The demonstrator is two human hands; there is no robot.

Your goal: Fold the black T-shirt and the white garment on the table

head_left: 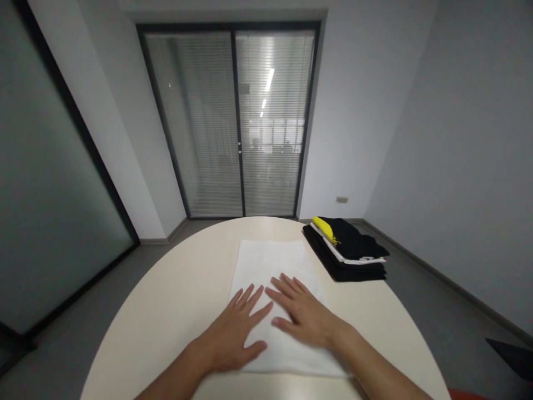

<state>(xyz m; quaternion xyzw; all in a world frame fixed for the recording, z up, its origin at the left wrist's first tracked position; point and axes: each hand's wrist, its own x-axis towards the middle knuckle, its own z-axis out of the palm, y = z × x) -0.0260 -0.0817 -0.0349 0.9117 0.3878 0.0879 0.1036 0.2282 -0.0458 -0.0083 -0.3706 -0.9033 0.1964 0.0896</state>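
Note:
A white cloth (pixel 272 258), flat and roughly rectangular, lies in the middle of the round table in front of me. My left hand (pixel 235 333) rests on its left part with the fingers spread. On the right part lies my right hand (pixel 306 314), its palm down and fingers stretched out. The two hands are close together but apart, and neither holds anything. Parts of the cloth's side edges are hidden under my hands and forearms.
A stack of folded dark cloth (pixel 353 239), with white and yellow pieces among it, sits at the table's right edge. The pale round table (pixel 166 311) has a curved rim. Beyond stand glass doors with blinds (pixel 270 166). A dark pointed object (pixel 514 355) shows at lower right.

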